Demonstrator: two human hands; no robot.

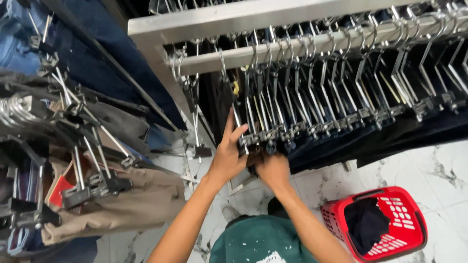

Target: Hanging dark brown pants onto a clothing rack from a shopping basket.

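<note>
Nearest, left hand (226,158) spread open against clip hangers (265,139) at metal rail's (292,48) left end; right hand (273,170) curled under dark trousers (312,146), grip unclear. Likely to slip from clips if tugged. Red basket (378,224) on floor.

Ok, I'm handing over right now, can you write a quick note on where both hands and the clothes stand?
Left hand: open, fingers on the clip hangers at the rail's left end.
Right hand: under the same hangers, in the dark trousers; grip hidden.
Done: rail packed with hung trousers.
Left: a dark garment lies in the red basket on the floor.
</note>
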